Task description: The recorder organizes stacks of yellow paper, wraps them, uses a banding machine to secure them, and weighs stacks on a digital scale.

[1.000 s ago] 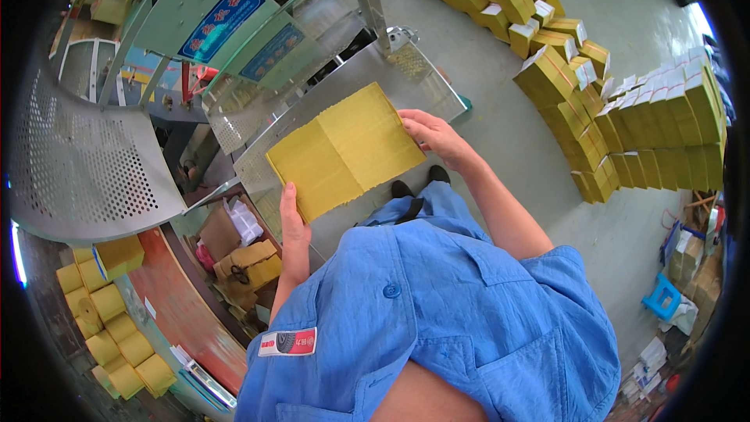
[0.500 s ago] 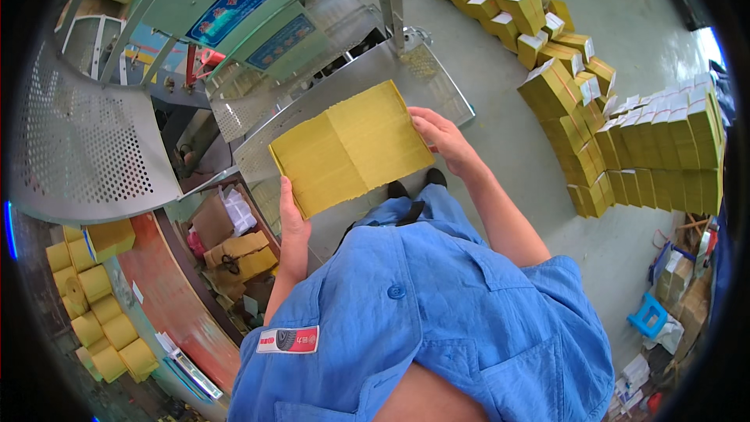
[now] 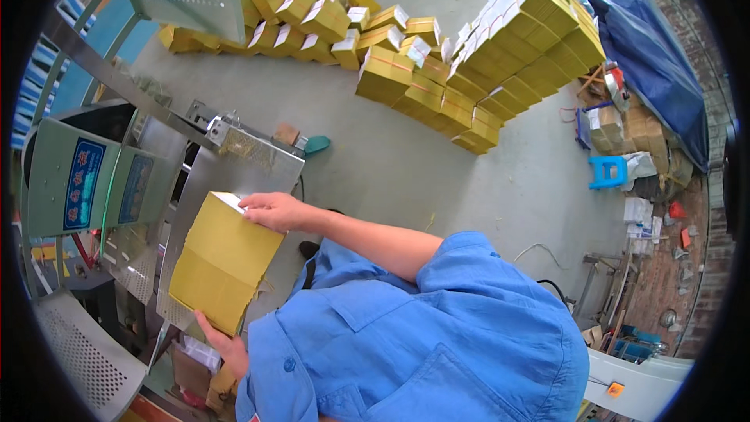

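Observation:
A wide block of yellow paper (image 3: 223,258) lies between my hands, over a metal machine table. A crease runs across its middle and its long edges look ragged. At its far end, my right hand (image 3: 273,212) is closed on the corner, by a white sheet (image 3: 229,202) on the end face. My left hand (image 3: 224,348) holds the near end, its thumb up along the edge and its other fingers mostly hidden.
The steel table (image 3: 258,158) belongs to a green machine (image 3: 117,187) with perforated guards (image 3: 90,344) at left. Beyond it, bundled yellow paper stacks (image 3: 508,59) stand on the floor. A blue stool (image 3: 607,173) and a blue tarp (image 3: 625,39) are at right.
My view has swung to the right. The paper block now appears further left and turned lengthwise away from me, and the white sheet shows at its far end. Both hands stay on it.

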Available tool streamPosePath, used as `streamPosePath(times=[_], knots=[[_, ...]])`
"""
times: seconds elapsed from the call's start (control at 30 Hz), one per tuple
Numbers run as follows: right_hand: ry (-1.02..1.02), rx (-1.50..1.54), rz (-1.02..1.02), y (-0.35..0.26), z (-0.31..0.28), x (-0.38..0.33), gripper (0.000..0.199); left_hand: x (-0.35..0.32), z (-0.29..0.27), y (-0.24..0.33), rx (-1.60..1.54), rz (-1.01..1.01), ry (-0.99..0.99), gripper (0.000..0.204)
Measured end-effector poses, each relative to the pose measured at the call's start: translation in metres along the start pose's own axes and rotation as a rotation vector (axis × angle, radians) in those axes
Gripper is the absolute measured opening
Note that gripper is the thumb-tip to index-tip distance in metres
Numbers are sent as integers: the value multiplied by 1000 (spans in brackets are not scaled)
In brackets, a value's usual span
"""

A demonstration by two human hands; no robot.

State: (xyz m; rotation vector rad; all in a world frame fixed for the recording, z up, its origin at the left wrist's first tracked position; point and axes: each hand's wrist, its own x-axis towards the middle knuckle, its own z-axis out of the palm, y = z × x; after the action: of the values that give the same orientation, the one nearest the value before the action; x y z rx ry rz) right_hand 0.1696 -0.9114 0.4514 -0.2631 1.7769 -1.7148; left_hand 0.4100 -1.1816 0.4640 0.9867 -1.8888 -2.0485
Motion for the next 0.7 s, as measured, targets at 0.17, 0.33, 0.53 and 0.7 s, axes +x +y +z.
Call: streamPosePath(times=[0.17,0.33,0.53,0.7], knots=[[-14,110,126,-22,-7,-14,43,17,11,24,-467,-292,14,58],[38,120,63,-4,-6,-10,41,19,7,9,-103,-90,-57,55],[142,52,58,4,2,-15,36,13,20,10,762,618,-127,52],[189,-18,42,8,3,-16,36,40,12,-26,549,375,63,56]])
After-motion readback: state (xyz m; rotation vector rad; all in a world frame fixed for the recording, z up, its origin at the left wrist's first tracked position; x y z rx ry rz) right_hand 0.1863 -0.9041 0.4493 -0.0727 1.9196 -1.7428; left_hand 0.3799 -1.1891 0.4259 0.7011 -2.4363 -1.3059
